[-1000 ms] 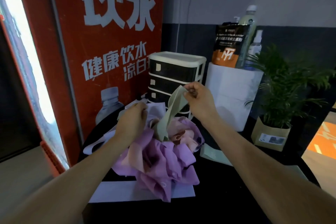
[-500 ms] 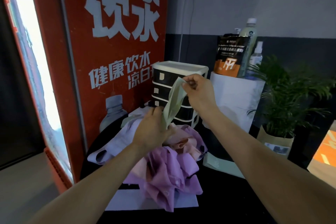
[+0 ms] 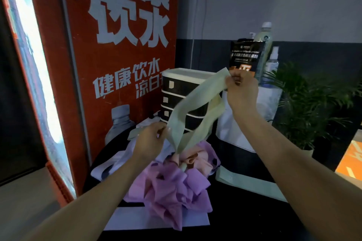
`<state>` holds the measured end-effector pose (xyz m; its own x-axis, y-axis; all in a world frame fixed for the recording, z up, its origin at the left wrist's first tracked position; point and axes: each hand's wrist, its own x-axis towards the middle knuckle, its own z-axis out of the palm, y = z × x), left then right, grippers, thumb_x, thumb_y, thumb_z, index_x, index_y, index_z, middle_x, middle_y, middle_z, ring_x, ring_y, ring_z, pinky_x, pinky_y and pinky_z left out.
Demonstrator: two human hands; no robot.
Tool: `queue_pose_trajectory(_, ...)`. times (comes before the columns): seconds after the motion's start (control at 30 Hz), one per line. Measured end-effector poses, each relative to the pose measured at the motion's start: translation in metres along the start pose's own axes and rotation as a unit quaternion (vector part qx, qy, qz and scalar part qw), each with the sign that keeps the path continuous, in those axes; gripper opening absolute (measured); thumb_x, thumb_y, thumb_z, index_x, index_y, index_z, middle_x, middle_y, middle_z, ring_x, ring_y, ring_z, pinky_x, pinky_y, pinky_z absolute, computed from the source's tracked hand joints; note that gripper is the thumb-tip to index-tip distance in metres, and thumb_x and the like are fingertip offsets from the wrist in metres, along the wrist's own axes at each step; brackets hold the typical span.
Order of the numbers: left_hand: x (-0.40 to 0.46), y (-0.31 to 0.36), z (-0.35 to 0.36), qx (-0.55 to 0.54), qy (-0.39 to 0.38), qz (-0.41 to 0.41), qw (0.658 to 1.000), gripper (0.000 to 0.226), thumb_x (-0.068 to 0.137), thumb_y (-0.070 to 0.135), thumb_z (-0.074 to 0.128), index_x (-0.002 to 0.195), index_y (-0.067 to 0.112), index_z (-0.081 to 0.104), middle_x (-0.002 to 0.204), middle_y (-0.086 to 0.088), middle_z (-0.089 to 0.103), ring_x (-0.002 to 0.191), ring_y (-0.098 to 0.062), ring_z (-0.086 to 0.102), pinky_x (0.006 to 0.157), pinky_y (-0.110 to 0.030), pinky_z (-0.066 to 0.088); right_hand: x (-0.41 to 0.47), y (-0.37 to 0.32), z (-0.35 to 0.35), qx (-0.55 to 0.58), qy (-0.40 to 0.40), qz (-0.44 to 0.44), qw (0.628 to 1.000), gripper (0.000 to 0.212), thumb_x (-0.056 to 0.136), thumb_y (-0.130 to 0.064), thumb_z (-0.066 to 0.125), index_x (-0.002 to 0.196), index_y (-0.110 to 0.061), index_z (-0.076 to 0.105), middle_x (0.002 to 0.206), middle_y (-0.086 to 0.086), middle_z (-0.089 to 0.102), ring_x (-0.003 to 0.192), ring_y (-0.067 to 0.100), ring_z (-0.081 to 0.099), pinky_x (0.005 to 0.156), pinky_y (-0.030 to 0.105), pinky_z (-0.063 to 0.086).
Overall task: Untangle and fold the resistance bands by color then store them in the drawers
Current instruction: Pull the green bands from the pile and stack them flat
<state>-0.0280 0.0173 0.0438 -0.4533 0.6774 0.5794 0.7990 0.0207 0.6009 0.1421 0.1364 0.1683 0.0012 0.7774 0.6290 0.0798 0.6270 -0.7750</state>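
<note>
A pale green resistance band [image 3: 193,109] hangs as a loop between my hands. My right hand [image 3: 241,92] pinches its top end, raised in front of the drawer unit [image 3: 176,88]. Lower down and to the left, my left hand [image 3: 150,141] pinches the band's edge. The band's bottom still runs into a tangled heap of purple bands [image 3: 172,188] and pink bands [image 3: 197,160] on the black table [image 3: 235,221]. A folded pale green band [image 3: 248,182] lies flat at the right of the heap. The drawer unit has a white frame with dark drawers, all closed.
A red poster board [image 3: 121,64] stands at the left behind the table. White sheets [image 3: 125,219] lie under the heap. A white box [image 3: 260,111] carries a dark pouch [image 3: 244,55], a bottle [image 3: 264,45] and a spray bottle [image 3: 272,62]. A potted plant [image 3: 305,103] stands right.
My right hand has pulled the green band up and to the right, drawing it out of the heap into a longer loop. My left hand moved off the pile and took the band's edge.
</note>
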Motion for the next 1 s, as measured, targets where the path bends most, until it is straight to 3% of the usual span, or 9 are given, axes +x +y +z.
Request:
queue_pose_trajectory(0.13, 0.004, 0.022, 0.001, -0.12, -0.01, -0.03, 0.992, 0.024, 0.096, 0.013, 0.047, 0.072, 0.011, 0.052, 0.061, 0.005, 0.047, 0.055, -0.003, 0.044, 0.054, -0.015, 0.032, -0.004, 0.01, -0.008, 0.0, -0.017, 0.017, 1.0, 0.009, 0.089, -0.009, 0.056, 0.093, -0.016, 0.059, 0.085, -0.004, 0.059, 0.086, 0.017, 0.058, 0.084, 0.038, 0.052)
queue_pose_trajectory(0.23, 0.006, 0.026, 0.006, -0.122, -0.025, -0.052, 0.991, 0.021, 0.097, 0.013, 0.044, 0.085, 0.001, 0.057, 0.075, -0.007, 0.054, 0.064, -0.007, 0.045, 0.055, -0.009, 0.037, -0.005, 0.018, -0.018, 0.022, -0.025, 0.058, 0.998, 0.01, 0.087, -0.009, 0.057, 0.086, -0.018, 0.061, 0.088, 0.001, 0.064, 0.089, 0.023, 0.063, 0.087, 0.047, 0.052)
queue_pose_trajectory(0.33, 0.006, 0.022, 0.014, -0.098, -0.039, -0.037, 0.994, 0.019, 0.096, 0.018, 0.045, 0.085, 0.009, 0.056, 0.081, -0.005, 0.055, 0.074, -0.01, 0.047, 0.06, -0.014, 0.035, -0.007, 0.021, -0.031, 0.07, -0.043, 0.111, 0.99, 0.019, 0.087, -0.006, 0.057, 0.076, -0.022, 0.06, 0.089, 0.007, 0.067, 0.084, 0.023, 0.065, 0.084, 0.043, 0.055)
queue_pose_trajectory(0.4, 0.007, 0.026, 0.018, -0.084, -0.028, 0.005, 0.996, 0.012, 0.092, 0.023, 0.047, 0.086, 0.014, 0.053, 0.083, -0.002, 0.055, 0.079, -0.011, 0.049, 0.068, -0.021, 0.037, -0.012, 0.02, -0.038, 0.11, -0.075, 0.134, 0.982, 0.023, 0.088, -0.002, 0.056, 0.074, -0.02, 0.059, 0.081, 0.008, 0.065, 0.073, 0.017, 0.062, 0.073, 0.032, 0.056)
queue_pose_trajectory(0.47, 0.008, 0.045, 0.021, -0.138, -0.039, 0.023, 0.989, 0.007, 0.091, 0.02, 0.055, 0.094, 0.014, 0.053, 0.096, -0.009, 0.057, 0.088, -0.018, 0.055, 0.077, -0.027, 0.044, -0.021, 0.017, -0.041, 0.14, -0.118, 0.153, 0.971, 0.021, 0.088, 0.0, 0.056, 0.074, -0.015, 0.06, 0.075, 0.005, 0.064, 0.067, 0.013, 0.06, 0.065, 0.025, 0.054)
queue_pose_trajectory(0.6, 0.009, 0.093, 0.027, -0.223, -0.135, 0.059, 0.964, 0.031, 0.084, 0.015, 0.067, 0.11, 0.011, 0.051, 0.103, -0.004, 0.059, 0.091, -0.014, 0.061, 0.08, -0.023, 0.051, -0.036, 0.008, -0.044, 0.19, -0.189, 0.183, 0.946, 0.017, 0.088, 0.002, 0.055, 0.077, -0.009, 0.06, 0.077, 0.008, 0.062, 0.069, 0.015, 0.06, 0.068, 0.027, 0.055)
queue_pose_trajectory(0.77, 0.015, 0.113, 0.026, -0.202, -0.073, 0.079, 0.973, 0.021, 0.088, 0.012, 0.059, 0.108, 0.007, 0.062, 0.098, -0.006, 0.067, 0.089, -0.023, 0.064, 0.08, -0.04, 0.052, -0.038, -0.003, -0.055, 0.216, -0.254, 0.168, 0.928, 0.014, 0.093, -0.005, 0.051, 0.086, -0.007, 0.063, 0.08, 0.007, 0.064, 0.072, 0.013, 0.063, 0.067, 0.017, 0.055)
queue_pose_trajectory(0.9, 0.019, 0.123, 0.017, -0.201, -0.095, 0.069, 0.973, 0.015, 0.095, 0.012, 0.048, 0.102, 0.01, 0.062, 0.097, -0.006, 0.066, 0.086, -0.017, 0.061, 0.076, -0.033, 0.05, -0.029, -0.003, -0.067, 0.131, -0.224, 0.095, 0.961, 0.014, 0.092, -0.004, 0.054, 0.102, 0.0, 0.063, 0.084, 0.007, 0.063, 0.072, 0.011, 0.059, 0.064, 0.014, 0.052)
queue_pose_trajectory(1.0, 0.02, 0.136, 0.012, -0.235, -0.128, 0.063, 0.961, 0.017, 0.097, 0.013, 0.045, 0.102, 0.017, 0.061, 0.099, -0.004, 0.066, 0.09, -0.016, 0.061, 0.08, -0.03, 0.048, -0.025, -0.004, -0.071, 0.068, -0.211, 0.057, 0.973, 0.016, 0.088, -0.008, 0.061, 0.104, -0.009, 0.064, 0.086, -0.001, 0.058, 0.077, 0.011, 0.056, 0.07, 0.019, 0.05)
